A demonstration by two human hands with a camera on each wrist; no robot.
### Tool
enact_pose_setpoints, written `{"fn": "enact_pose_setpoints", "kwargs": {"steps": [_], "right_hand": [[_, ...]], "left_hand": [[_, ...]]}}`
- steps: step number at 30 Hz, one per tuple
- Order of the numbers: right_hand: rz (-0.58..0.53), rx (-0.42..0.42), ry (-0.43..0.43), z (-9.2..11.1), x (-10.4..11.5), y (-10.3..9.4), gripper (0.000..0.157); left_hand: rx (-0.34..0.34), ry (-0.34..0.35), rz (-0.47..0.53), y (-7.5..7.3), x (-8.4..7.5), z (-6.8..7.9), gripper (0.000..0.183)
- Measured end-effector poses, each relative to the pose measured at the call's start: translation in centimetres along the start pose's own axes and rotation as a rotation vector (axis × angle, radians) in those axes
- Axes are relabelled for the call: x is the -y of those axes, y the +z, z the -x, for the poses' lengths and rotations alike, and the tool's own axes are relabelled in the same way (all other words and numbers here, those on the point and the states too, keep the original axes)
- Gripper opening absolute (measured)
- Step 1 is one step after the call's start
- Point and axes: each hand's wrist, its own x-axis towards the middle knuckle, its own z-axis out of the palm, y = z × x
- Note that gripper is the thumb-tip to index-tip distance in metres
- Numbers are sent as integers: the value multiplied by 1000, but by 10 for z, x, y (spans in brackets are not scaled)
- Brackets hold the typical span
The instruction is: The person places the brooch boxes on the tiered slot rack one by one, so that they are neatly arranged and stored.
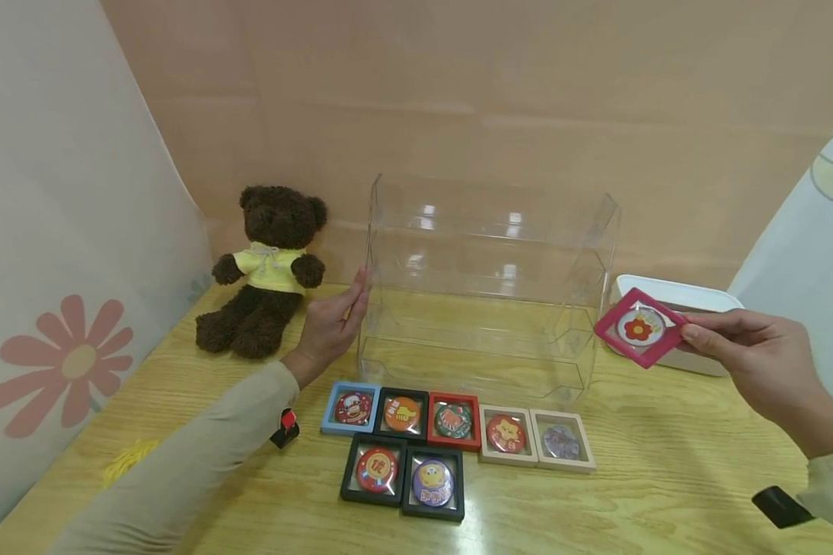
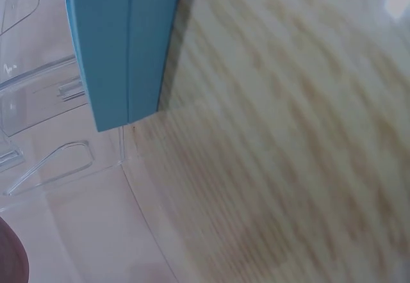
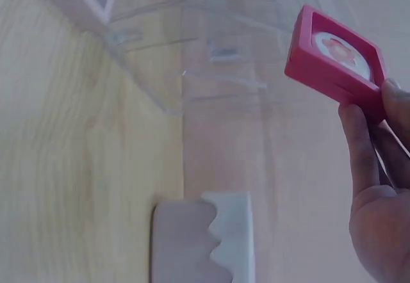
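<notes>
A clear acrylic tiered display rack (image 1: 472,308) stands upright on the table. My left hand (image 1: 329,324) is at its left side, fingers extended up along the side panel. In the right wrist view and the head view, my right hand (image 1: 763,354) pinches a pink square display frame (image 1: 607,327) by one corner between thumb and fingers. Inside this frame is a round white badge with a red flower. The pink frame is raised off the table, beside the rack's right end. In the left wrist view, a light blue frame (image 2: 122,46) stands large near the rack.
In front of the rack lie several framed badges, among them a blue frame (image 1: 328,416), a red frame (image 1: 473,422) and a black frame (image 1: 350,478). A brown teddy bear (image 1: 271,270) sits at left. Behind my right hand is a white-lidded box (image 1: 680,291). Yellow strands (image 1: 128,461) lie at left.
</notes>
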Motion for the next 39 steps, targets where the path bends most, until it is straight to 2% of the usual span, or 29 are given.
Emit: {"fn": "enact_pose_setpoints", "kwargs": {"steps": [1,3,6,7,8,11,18,20,25,27,33,39], "right_hand": [[16,-10,6,-4,3,4,15],[-36,-8,14,-12,8,13,16],[-53,0,6,-24,16,27,16],[-51,8,-3,-28,18,33,16],[-107,29,-16,-32,20,38,16],[-123,75,-52,-44,24,54,15],[3,84,-36,-71,34,85,8],[60,83,-41,-79,37,93,9],[286,85,-28,-95,40,112,16],[324,100,-30,-101,41,121,19],[289,169,-67,-115,41,149,18],[273,164,-69,-125,36,170,17]], "left_hand": [[-6,-1,2,0,0,0,41],[-16,-4,11,2,0,0,40],[-20,-6,20,3,0,1,39],[-22,-4,21,3,0,1,39],[-23,-3,18,4,0,1,39],[-24,7,7,4,-1,1,38],[-20,19,-38,1,-1,-3,36],[-24,15,-44,0,-1,-3,36],[-24,14,-34,-1,-2,-4,37],[-26,15,-28,-1,-3,-4,37],[-27,12,-19,-3,-4,-4,35],[-22,23,-21,-3,-5,-2,35]]}}
